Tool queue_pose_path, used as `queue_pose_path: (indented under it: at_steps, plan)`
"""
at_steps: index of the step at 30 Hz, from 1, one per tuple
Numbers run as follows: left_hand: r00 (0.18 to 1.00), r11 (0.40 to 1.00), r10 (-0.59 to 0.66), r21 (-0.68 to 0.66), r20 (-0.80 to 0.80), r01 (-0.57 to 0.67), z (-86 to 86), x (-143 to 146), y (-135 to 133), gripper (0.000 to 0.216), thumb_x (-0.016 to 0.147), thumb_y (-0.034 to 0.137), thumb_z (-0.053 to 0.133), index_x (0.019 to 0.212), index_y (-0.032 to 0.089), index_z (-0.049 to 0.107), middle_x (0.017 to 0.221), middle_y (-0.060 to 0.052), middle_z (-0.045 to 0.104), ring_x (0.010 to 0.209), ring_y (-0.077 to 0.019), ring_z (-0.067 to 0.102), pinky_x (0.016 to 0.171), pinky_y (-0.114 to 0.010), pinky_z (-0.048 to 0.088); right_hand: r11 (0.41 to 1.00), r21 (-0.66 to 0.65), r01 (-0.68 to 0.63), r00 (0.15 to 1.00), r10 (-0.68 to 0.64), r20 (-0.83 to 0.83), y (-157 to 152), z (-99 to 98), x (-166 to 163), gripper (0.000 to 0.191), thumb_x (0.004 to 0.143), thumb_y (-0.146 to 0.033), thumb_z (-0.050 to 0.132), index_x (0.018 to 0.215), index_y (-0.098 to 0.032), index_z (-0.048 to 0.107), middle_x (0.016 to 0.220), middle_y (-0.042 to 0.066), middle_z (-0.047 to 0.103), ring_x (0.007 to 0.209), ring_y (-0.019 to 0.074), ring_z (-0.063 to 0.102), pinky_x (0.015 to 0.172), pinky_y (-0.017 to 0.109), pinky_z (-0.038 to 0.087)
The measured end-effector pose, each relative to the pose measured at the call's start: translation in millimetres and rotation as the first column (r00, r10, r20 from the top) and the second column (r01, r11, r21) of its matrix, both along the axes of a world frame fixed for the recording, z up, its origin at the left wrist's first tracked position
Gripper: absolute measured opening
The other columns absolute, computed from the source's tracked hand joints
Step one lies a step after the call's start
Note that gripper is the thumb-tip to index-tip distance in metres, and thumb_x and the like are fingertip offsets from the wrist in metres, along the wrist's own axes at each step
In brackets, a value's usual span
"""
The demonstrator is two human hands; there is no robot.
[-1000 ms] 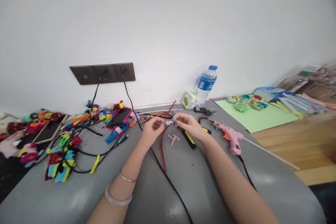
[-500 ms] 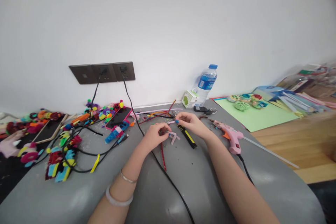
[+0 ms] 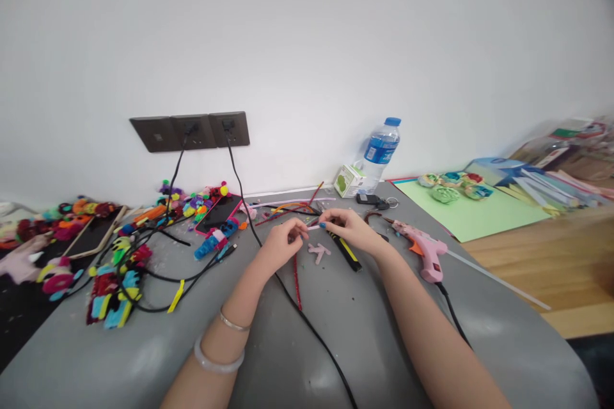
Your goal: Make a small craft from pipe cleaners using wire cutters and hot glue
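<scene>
Through the head view I see my right hand pinching a slim pale strip just beyond stubby pink pieces, my left hand curled at the strip's left end, grip unclear.

1. Fills the lower frame as a grey table.
2. Bears, at centre, short pale-pink pieces, a black-and-yellow cutter and a red strip.
3. Carries, at middle right, a pink glue gun.
4. Holds, right of centre, a bottle, a box and a dark key fob.
5. Supports, at left, a pink-edged phone and fuzzy multicoloured craft pieces.
</scene>
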State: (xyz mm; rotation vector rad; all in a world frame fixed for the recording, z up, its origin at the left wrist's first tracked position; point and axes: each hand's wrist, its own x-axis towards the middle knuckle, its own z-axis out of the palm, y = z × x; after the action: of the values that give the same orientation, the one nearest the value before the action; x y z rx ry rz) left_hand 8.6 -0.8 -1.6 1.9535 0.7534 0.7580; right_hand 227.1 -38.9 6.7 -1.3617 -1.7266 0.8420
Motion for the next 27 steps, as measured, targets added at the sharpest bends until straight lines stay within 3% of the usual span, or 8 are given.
queue_pose_path:
  at_steps: [4, 9, 13, 17, 19, 22, 24, 27]
  plan:
    - [0.985, 0.985, 0.171, 0.030, 0.033, -0.172, 1.6, -0.7, 3.1, 0.015, 0.078, 0.010, 0.048, 0.085, 0.018, 0.059, 0.080, -0.001, 0.069, 0.073, -0.0147, 0.064, 0.064, -0.024, 0.044, 0.993, 0.064, -0.102, 0.994, 0.099, 0.043, -1.6, 1.7, -1.6, 0.018, 0.088, -0.034, 0.058, 0.086, -0.018, 0.068, 0.091, 0.006, 0.070, 0.086, 0.0216, 0.062, 0.078, 0.033, 0.045]
    - [0.974, 0.971, 0.225, 0.079, 0.004, -0.225, 1.5, -0.4, 2.3, 0.017, 0.080, 0.009, 0.048, 0.088, 0.020, 0.058, 0.080, 0.000, 0.069, 0.070, -0.0137, 0.065, 0.064, -0.024, 0.044, 0.975, 0.137, -0.177, 0.979, 0.159, 0.130, 0.7, -4.9, -3.5, 0.017, 0.089, -0.033, 0.058, 0.083, -0.020, 0.067, 0.093, 0.007, 0.069, 0.091, 0.0221, 0.062, 0.087, 0.037, 0.045]
    - [0.969, 0.959, 0.246, 0.151, -0.016, -0.241, 1.8, -0.5, 1.4, 0.017, 0.082, 0.009, 0.049, 0.091, 0.021, 0.059, 0.084, 0.001, 0.070, 0.071, -0.0133, 0.065, 0.067, -0.024, 0.045, 0.972, 0.217, -0.090, 0.970, 0.037, 0.239, 3.1, -8.2, -2.2, 0.017, 0.088, -0.030, 0.059, 0.076, -0.021, 0.065, 0.095, 0.007, 0.069, 0.096, 0.0238, 0.060, 0.093, 0.041, 0.040]
    - [0.945, 0.934, 0.326, 0.162, -0.029, -0.317, 6.9, -4.4, 3.6, 0.015, 0.083, 0.012, 0.053, 0.094, 0.020, 0.060, 0.084, 0.001, 0.069, 0.065, -0.0126, 0.061, 0.063, -0.024, 0.044, 0.945, 0.323, 0.054, 0.950, -0.148, 0.274, 4.1, -6.6, 1.1, 0.030, 0.093, -0.030, 0.050, 0.065, -0.021, 0.056, 0.089, 0.007, 0.068, 0.088, 0.0236, 0.059, 0.084, 0.039, 0.041]
    - [0.960, 0.947, 0.278, 0.180, -0.041, -0.267, 8.8, -5.7, 3.5, 0.014, 0.082, 0.013, 0.059, 0.095, 0.019, 0.062, 0.082, 0.001, 0.068, 0.067, -0.0134, 0.060, 0.065, -0.025, 0.045, 0.923, 0.357, 0.143, 0.937, -0.243, 0.253, 3.9, -6.0, 2.3, 0.028, 0.095, -0.030, 0.044, 0.071, -0.021, 0.055, 0.083, 0.007, 0.065, 0.083, 0.0235, 0.057, 0.079, 0.037, 0.042]
    - [0.989, 0.970, 0.079, 0.240, -0.122, -0.048, 8.0, -4.6, -0.1, 0.015, 0.080, 0.015, 0.065, 0.094, 0.020, 0.066, 0.082, 0.000, 0.068, 0.078, -0.0161, 0.062, 0.073, -0.027, 0.047, 0.895, 0.381, 0.230, 0.930, -0.317, 0.184, 2.7, -6.2, 2.6, 0.015, 0.094, -0.027, 0.043, 0.088, -0.021, 0.055, 0.087, 0.008, 0.063, 0.085, 0.0239, 0.058, 0.079, 0.036, 0.044]
    - [0.978, 0.955, -0.027, 0.285, -0.208, 0.087, 5.9, -2.6, -3.8, 0.013, 0.080, 0.015, 0.067, 0.092, 0.021, 0.069, 0.084, -0.001, 0.068, 0.084, -0.0179, 0.062, 0.078, -0.029, 0.047, 0.892, 0.389, 0.231, 0.937, -0.312, 0.158, 1.9, -7.0, 2.1, 0.010, 0.091, -0.024, 0.045, 0.096, -0.021, 0.054, 0.093, 0.009, 0.063, 0.091, 0.0244, 0.059, 0.083, 0.037, 0.045]
    - [0.957, 0.929, -0.068, 0.333, -0.281, 0.163, 4.2, 0.1, -8.3, 0.011, 0.081, 0.013, 0.066, 0.087, 0.021, 0.071, 0.087, -0.003, 0.067, 0.087, -0.0189, 0.062, 0.081, -0.030, 0.047, 0.893, 0.399, 0.208, 0.942, -0.292, 0.163, 1.4, -8.7, 0.8, 0.012, 0.089, -0.022, 0.047, 0.099, -0.021, 0.054, 0.097, 0.009, 0.064, 0.094, 0.0249, 0.060, 0.086, 0.038, 0.045]
